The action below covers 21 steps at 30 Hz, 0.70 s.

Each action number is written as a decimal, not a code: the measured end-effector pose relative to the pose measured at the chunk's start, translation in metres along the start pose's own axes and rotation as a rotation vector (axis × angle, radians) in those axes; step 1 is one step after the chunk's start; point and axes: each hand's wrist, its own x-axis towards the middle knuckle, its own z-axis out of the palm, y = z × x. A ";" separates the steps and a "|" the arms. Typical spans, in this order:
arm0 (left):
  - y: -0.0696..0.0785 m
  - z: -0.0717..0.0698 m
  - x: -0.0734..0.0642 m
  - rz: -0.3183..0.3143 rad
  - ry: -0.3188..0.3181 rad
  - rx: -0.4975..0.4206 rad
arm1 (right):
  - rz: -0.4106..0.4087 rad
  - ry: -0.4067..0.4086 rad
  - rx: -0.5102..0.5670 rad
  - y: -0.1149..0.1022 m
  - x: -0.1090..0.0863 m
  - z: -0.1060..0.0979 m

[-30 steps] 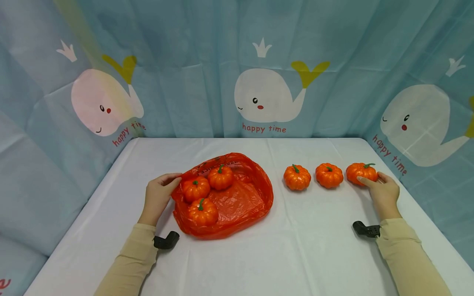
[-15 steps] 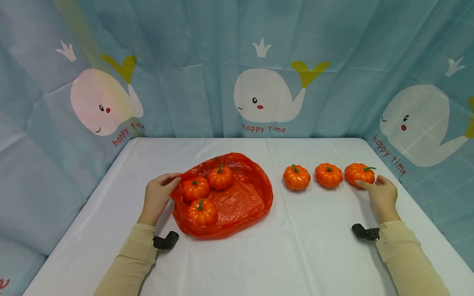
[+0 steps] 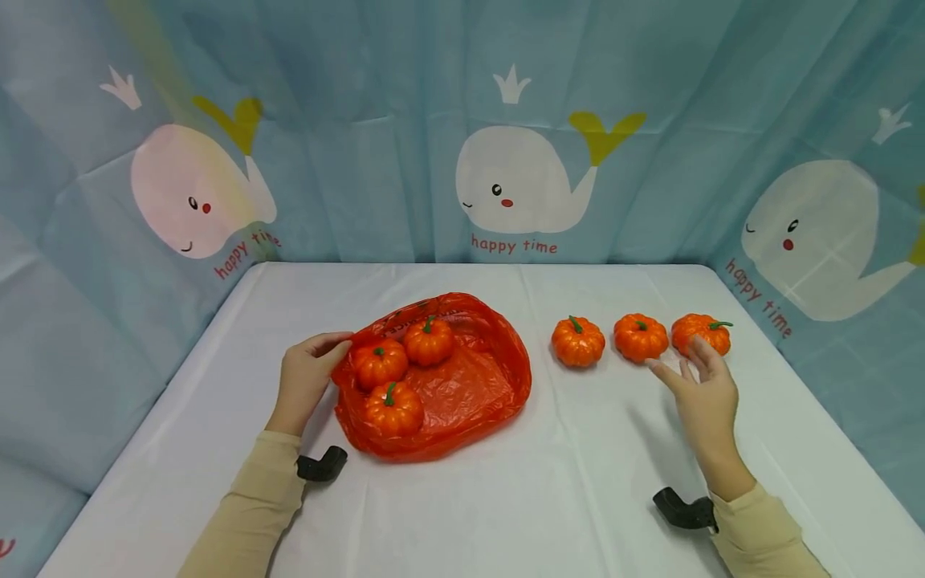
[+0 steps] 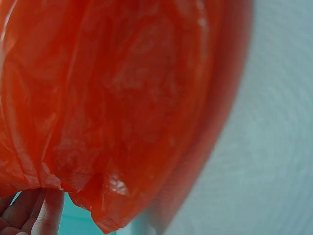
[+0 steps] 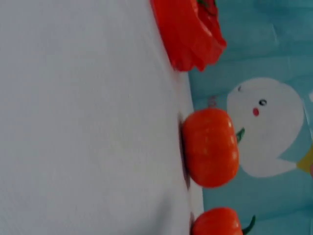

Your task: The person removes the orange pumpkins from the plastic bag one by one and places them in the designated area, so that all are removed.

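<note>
Pumpkins [image 3: 640, 337], three in a row right of the red bag [image 3: 462, 393] and three inside it

Our left hand [image 3: 303, 384] pinches the bag's left rim; our right hand [image 3: 704, 401] hangs well right of the bag, fingers loosely spread, holding nothing. We'd take a pumpkin round its sides and go easy on that rim, since thin plastic probably tears. Can't tell if our right fingertips touch the farthest pumpkin [image 3: 698, 324]; the right wrist view misses them.
</note>
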 end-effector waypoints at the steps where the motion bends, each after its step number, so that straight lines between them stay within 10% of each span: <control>1: 0.000 0.000 0.000 -0.001 0.002 -0.001 | -0.012 -0.030 -0.006 -0.001 -0.004 0.005; 21: 0.000 0.000 0.000 -0.007 0.003 -0.009 | -0.212 -0.472 0.003 -0.010 -0.057 0.078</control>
